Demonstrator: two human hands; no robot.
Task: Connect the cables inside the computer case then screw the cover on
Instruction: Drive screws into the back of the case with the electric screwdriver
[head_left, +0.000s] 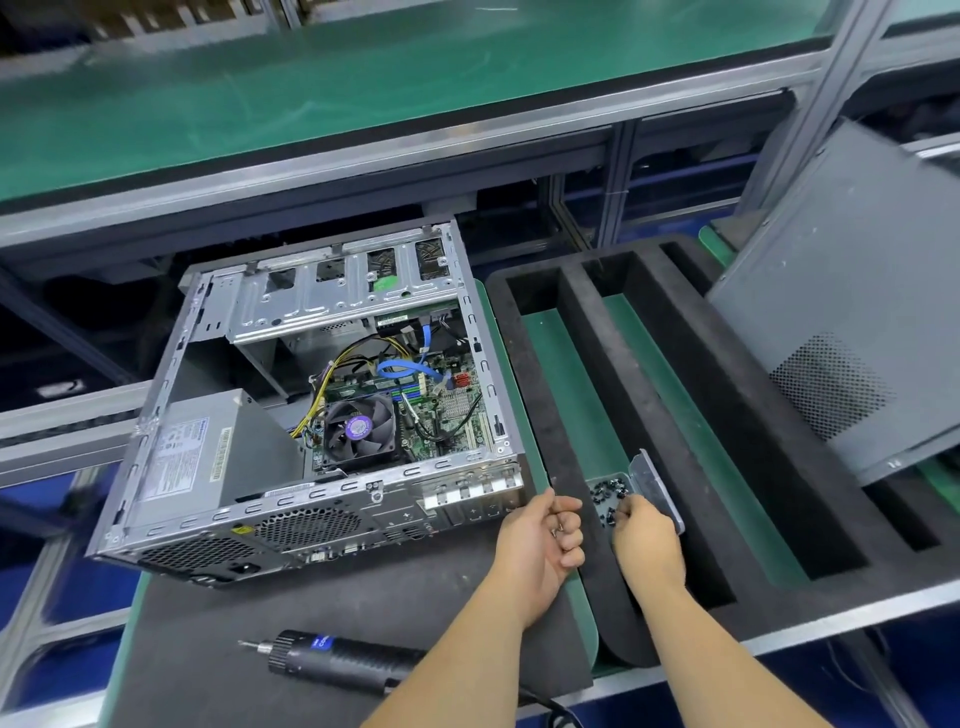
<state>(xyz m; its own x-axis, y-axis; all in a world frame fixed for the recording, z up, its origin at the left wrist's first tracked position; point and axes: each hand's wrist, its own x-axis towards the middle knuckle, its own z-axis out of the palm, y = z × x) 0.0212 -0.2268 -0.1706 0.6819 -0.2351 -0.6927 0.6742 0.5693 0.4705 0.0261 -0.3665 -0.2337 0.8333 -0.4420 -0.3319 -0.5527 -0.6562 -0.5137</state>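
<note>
An open computer case (291, 499) lies on its side on a dark mat, showing the motherboard, a fan, and blue, yellow and black cables (400, 371). Its grey side cover (841, 322) leans at the right. A small tray of black screws (605, 493) sits on the foam rack. My right hand (644, 535) reaches into that tray, fingertips curled among the screws. My left hand (545, 540) hovers beside the case's rear corner with fingers curled, a small metallic piece showing between them. An electric screwdriver (332, 660) lies on the mat near me.
A black foam rack (665, 415) with long slots over green matting fills the right side. An aluminium-framed green shelf (363, 104) runs above and behind the case. The screwdriver's cord trails off the front edge.
</note>
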